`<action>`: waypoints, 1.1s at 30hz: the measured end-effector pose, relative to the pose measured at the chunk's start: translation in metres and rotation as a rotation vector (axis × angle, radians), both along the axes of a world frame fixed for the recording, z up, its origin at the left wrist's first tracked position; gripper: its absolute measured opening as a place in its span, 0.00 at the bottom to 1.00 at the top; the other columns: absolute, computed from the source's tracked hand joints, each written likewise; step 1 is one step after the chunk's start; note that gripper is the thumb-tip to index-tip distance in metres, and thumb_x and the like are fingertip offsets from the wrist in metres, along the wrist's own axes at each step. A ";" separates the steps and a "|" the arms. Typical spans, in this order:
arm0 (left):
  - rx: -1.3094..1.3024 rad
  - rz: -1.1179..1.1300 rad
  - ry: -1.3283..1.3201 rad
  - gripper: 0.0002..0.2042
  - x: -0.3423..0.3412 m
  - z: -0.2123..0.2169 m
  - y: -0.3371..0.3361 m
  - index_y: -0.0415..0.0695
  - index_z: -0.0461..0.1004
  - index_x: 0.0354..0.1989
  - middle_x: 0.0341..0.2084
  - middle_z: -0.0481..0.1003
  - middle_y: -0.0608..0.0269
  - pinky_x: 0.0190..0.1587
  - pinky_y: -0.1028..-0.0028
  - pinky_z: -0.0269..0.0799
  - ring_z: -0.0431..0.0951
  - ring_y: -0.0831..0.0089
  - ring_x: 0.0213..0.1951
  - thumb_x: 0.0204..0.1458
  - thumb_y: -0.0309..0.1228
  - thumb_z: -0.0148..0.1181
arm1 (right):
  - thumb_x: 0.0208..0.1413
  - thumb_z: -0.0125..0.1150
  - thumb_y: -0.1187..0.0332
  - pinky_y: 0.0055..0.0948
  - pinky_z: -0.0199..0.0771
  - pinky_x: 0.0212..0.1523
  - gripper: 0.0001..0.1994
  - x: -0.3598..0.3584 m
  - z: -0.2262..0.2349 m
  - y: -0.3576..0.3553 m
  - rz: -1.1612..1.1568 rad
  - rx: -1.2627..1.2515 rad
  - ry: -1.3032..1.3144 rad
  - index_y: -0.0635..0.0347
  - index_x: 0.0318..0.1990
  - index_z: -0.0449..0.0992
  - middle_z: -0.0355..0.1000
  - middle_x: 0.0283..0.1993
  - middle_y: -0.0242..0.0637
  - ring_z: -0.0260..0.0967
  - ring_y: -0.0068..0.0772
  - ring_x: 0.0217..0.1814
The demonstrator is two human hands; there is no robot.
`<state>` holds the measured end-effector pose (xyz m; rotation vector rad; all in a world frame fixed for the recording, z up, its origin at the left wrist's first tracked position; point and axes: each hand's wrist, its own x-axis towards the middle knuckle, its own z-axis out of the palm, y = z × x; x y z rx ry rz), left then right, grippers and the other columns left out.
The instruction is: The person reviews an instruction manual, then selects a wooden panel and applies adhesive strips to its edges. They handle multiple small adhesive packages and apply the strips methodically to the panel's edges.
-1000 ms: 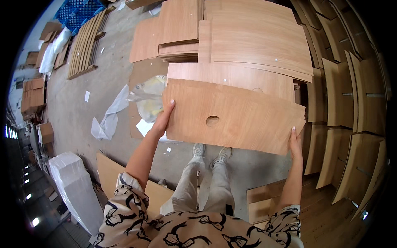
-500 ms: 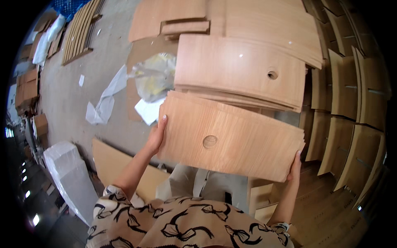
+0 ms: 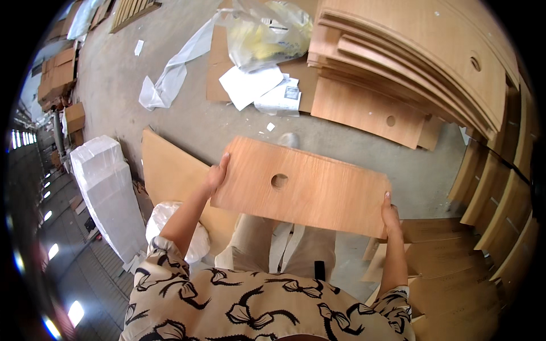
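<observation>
While the panels (image 3: 333, 196) are held above the grey floor (image 3: 199, 128), the left hand (image 3: 218, 172) grasps their end near nine o'clock, and the right hand (image 3: 389, 213) grasps the opposite end, near four. A round hole (image 3: 279, 181) shows in the top one. Counted from these panels, a wood stack (image 3: 398, 40) is at one o'clock, papers (image 3: 250, 86) lie at eleven, and just beyond them is a see-through bag (image 3: 264, 37). At nine stands a white wrapped block (image 3: 102, 187), at ten are cartons (image 3: 57, 74), at three cardboard (image 3: 509, 204).
</observation>
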<state>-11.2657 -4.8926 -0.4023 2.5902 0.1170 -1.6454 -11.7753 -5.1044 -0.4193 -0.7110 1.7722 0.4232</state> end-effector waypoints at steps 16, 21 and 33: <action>-0.169 0.153 0.387 0.29 0.080 -0.307 0.000 0.41 0.62 0.56 0.44 0.72 0.53 0.49 0.69 0.69 0.75 0.69 0.42 0.60 0.51 0.25 | 0.58 0.35 0.42 0.31 0.68 0.46 0.36 0.070 -0.275 -0.013 0.120 0.095 -0.034 0.75 0.52 0.64 0.69 0.47 0.52 0.69 0.42 0.47; -0.068 -0.064 0.402 0.24 0.092 -0.324 -0.045 0.39 0.64 0.52 0.38 0.74 0.54 0.44 0.71 0.73 0.77 0.72 0.35 0.60 0.46 0.31 | 0.58 0.34 0.42 0.40 0.70 0.43 0.37 0.058 -0.331 -0.044 0.206 0.163 -0.118 0.76 0.52 0.63 0.69 0.46 0.56 0.69 0.44 0.46; -0.319 0.138 0.766 0.32 0.152 -0.326 -0.087 0.30 0.58 0.53 0.39 0.70 0.37 0.32 0.65 0.80 0.77 0.46 0.34 0.52 0.51 0.41 | 0.58 0.35 0.56 0.23 0.64 0.09 0.19 0.082 -0.286 -0.100 0.038 0.042 -0.135 0.64 0.39 0.65 0.70 0.19 0.40 0.64 0.24 0.11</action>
